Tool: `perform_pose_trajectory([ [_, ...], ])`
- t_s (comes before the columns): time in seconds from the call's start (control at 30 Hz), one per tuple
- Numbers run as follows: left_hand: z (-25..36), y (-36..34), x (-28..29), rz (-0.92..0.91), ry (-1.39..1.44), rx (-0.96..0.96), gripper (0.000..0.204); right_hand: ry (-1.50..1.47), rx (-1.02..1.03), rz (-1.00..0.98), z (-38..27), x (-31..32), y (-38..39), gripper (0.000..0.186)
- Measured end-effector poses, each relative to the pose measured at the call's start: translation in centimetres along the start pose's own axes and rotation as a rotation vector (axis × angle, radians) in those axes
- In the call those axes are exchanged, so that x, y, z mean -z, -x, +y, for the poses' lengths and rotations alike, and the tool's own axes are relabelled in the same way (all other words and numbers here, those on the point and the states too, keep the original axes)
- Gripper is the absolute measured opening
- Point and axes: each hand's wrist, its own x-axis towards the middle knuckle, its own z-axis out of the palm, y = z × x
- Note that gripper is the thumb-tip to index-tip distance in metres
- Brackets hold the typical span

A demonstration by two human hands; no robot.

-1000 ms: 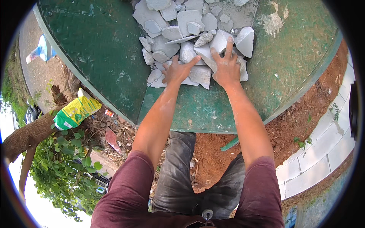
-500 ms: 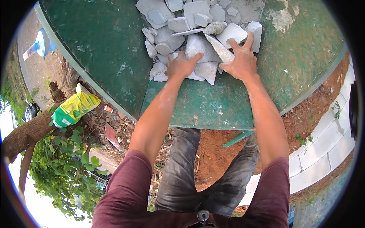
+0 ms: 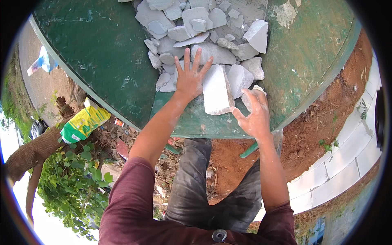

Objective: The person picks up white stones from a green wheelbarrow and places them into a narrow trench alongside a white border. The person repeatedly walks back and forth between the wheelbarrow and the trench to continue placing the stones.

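A heap of pale grey, broken concrete pieces (image 3: 197,23) lies on a green, paint-worn surface (image 3: 196,120). My left hand (image 3: 189,81) has its fingers spread flat over the near left part of the heap, beside a thick white block (image 3: 217,90). Curled around a small rough concrete chunk (image 3: 246,102) near the front edge is my right hand (image 3: 257,112); its thumb reaches the block's lower corner. Some of the chunk is hidden behind the fingers. Between block and chunk stands another grey-white piece (image 3: 239,80).
The green surface has raised side panels (image 3: 98,53) and a rounded rim. Below it are my legs (image 3: 190,179) and reddish soil (image 3: 228,163). A yellow-green bag (image 3: 85,122) rests by a tree trunk (image 3: 34,151) at left. White paving (image 3: 339,171) curves along the right.
Several pieces at the near right of the heap have come toward me and shifted. My right hand has moved nearer the front edge. The left hand's fingers have spread out.
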Motion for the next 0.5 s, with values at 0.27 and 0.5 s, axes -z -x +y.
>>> perform_pose_trajectory([
  [0.27,0.1,-3.3,-2.7,0.0,-0.297,-0.221,0.075,0.359,-0.235,-0.116,-0.7,-5.4,-3.5,0.125],
  [0.5,0.2,-3.2,-1.4,-0.041,-0.135,-0.202,0.081,0.243,-0.47,-0.295,1.1,-5.9,-10.3,0.149],
])
